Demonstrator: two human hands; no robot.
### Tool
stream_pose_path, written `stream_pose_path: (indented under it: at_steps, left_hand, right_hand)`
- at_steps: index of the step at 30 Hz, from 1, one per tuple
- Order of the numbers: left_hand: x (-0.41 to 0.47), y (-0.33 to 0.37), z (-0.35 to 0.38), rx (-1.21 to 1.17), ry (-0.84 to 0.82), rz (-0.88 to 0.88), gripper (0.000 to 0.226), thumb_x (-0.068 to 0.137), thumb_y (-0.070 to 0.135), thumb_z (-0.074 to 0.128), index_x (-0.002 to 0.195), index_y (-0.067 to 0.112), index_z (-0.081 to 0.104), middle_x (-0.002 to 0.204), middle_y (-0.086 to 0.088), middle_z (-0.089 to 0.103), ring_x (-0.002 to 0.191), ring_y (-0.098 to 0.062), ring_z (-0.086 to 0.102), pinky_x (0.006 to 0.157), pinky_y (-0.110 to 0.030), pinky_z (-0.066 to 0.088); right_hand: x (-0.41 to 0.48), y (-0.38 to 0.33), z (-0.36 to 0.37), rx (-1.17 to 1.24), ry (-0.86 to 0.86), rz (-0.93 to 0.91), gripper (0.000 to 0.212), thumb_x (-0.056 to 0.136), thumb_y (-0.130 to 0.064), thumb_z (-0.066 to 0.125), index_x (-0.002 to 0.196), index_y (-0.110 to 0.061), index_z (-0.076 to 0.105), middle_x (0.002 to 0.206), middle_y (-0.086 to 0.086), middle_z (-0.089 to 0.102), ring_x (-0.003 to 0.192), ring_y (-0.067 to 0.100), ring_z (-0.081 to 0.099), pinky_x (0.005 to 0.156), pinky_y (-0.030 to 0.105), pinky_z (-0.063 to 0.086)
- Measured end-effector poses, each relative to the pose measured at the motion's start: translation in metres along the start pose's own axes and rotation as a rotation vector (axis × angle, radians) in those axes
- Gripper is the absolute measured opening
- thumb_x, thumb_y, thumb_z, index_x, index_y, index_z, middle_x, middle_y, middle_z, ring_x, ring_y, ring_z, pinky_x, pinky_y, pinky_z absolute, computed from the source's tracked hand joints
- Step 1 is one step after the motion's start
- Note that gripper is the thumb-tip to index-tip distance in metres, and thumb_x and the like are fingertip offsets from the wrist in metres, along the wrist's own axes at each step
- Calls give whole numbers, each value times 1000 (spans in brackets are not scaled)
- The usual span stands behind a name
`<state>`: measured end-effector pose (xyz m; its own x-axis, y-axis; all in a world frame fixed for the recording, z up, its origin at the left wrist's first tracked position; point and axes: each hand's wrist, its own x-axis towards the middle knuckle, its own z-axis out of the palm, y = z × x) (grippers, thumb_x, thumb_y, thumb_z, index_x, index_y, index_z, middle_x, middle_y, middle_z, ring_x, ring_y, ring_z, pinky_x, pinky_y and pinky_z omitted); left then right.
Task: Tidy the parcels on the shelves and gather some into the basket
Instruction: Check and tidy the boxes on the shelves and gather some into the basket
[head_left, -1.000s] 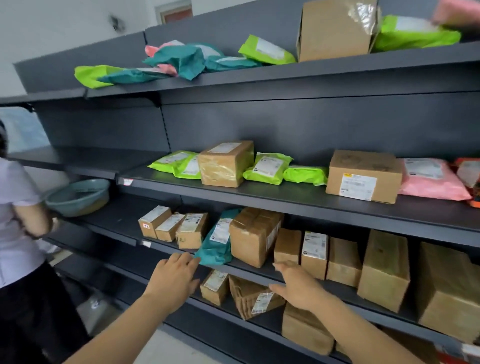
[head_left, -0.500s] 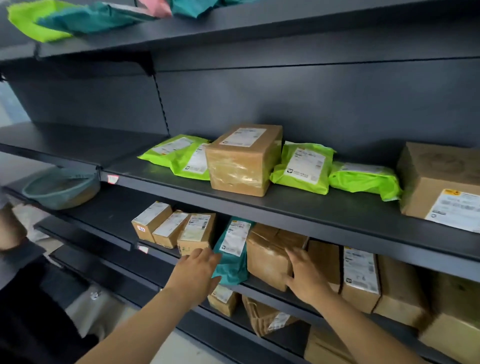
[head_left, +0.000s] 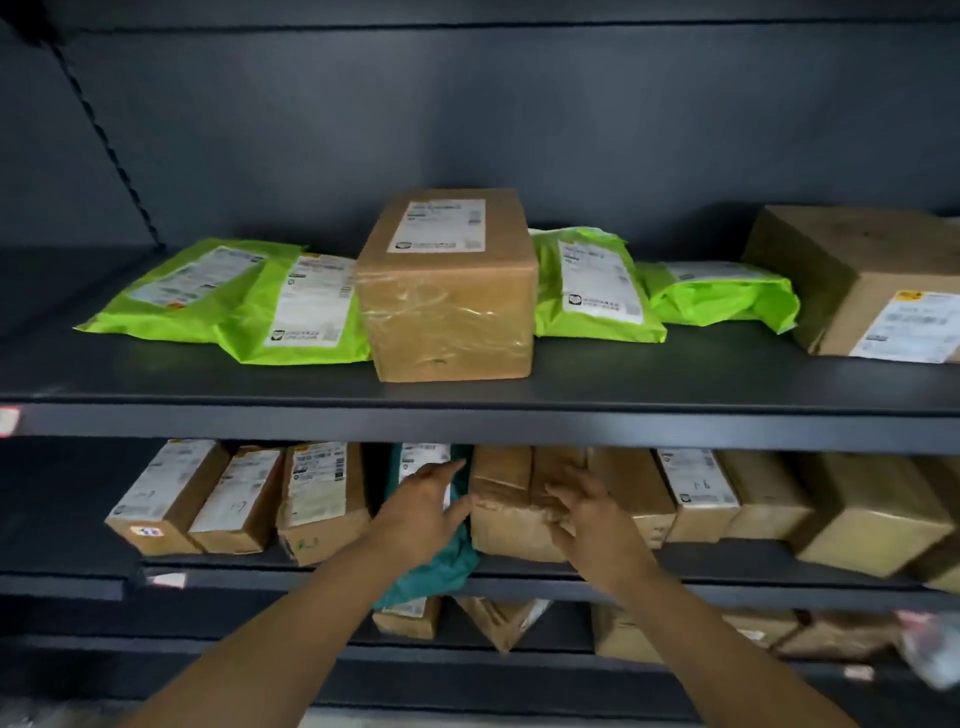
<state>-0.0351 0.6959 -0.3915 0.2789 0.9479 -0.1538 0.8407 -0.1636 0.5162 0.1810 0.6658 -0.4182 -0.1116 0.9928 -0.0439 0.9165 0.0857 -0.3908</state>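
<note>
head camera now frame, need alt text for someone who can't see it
A person's left hand rests on a teal mailer and the right hand touches the crumpled brown box beside it, on a lower shelf lined with cardboard parcels. The upper shelf holds lime-green mailers and a taped brown box.

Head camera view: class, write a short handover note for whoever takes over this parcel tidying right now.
Left hand: open, flat against the teal mailer on the lower shelf.
Right hand: open, fingers spread on the crumpled brown box beside that mailer.
Nothing is lifted; the mailer's bottom end hangs over the shelf edge.
Green mailers and taped box lie on the upper shelf, untouched.
Left: straighten this pair, then gather parcels; the basket is not in view.
</note>
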Motion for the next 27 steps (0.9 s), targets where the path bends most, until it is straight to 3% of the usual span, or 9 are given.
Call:
stream_pose_path:
  at_steps: [3, 8, 10, 12, 13, 17, 21, 25, 27]
  left_hand:
    - [5, 17, 18, -203, -40, -95, 61, 97, 44, 43, 147, 15, 27, 146, -6, 41, 130, -22, 42, 104, -24, 32]
    - [3, 12, 38, -212, 40, -211, 60, 87, 49, 58, 132, 12, 44, 118, -6, 66, 109, -24, 61, 92, -33, 47]
    - [-5, 8, 38, -293, 8, -210, 76, 81, 46, 68, 142, 15, 34, 120, -4, 65, 109, -21, 61, 95, -33, 48]
    - [-16, 7, 39, -399, -20, -204, 86, 80, 33, 73, 148, 19, 22, 123, -3, 63, 109, -17, 61, 95, -29, 48]
    - [-23, 7, 41, -437, -32, -198, 86, 81, 28, 73, 149, 20, 21, 122, -2, 63, 107, -15, 61, 94, -28, 48]
    - [-45, 7, 55, -491, -21, -197, 70, 80, 26, 74, 141, 20, 40, 108, 9, 65, 96, 0, 60, 82, -12, 48]
    - [-64, 14, 71, -475, -42, -223, 70, 80, 20, 73, 141, 19, 39, 93, 15, 63, 88, 1, 60, 69, -4, 43]
    - [-73, 22, 72, -476, 26, -246, 68, 86, 17, 67, 145, 16, 32, 117, 2, 61, 105, -8, 56, 84, -12, 41]
    - [-78, 27, 70, -466, 50, -250, 64, 90, 19, 62, 146, 16, 31, 128, -1, 56, 115, -13, 54, 89, -14, 38]
  right_hand:
    - [-20, 0, 8, 73, 66, -57, 43, 88, -25, 61, 131, -20, 54, 148, 0, 29, 123, 22, 50, 101, 31, 45]
    - [-46, -3, 14, 314, 194, 4, 33, 87, -13, 63, 120, -14, 60, 126, -13, 32, 108, 2, 53, 88, 4, 39]
    - [-53, -3, 12, 430, 266, 130, 46, 87, -16, 66, 130, -16, 48, 122, -8, 32, 95, 1, 53, 86, 9, 43]
    - [-54, -1, 7, 544, 291, 223, 61, 85, -16, 69, 138, -15, 39, 128, -1, 37, 103, 9, 53, 96, 25, 47]
    - [-55, 1, 6, 581, 276, 236, 58, 84, -14, 69, 135, -17, 42, 127, 0, 45, 105, 9, 54, 97, 27, 48]
    - [-68, 8, 1, 644, 112, 256, 39, 83, -12, 70, 114, -29, 54, 96, -11, 64, 85, -1, 59, 70, 3, 43]
    - [-83, 15, 8, 717, 46, 289, 49, 81, -7, 71, 123, -22, 52, 108, -2, 61, 98, 11, 59, 70, 6, 42]
    - [-95, 0, -1, 857, 17, 232, 45, 82, 21, 51, 103, -19, 49, 92, -10, 54, 77, -7, 58, 62, -1, 40]
    - [-101, -10, -9, 875, 21, 189, 52, 84, 21, 48, 104, -26, 41, 93, -17, 44, 76, -10, 50, 63, -5, 36]
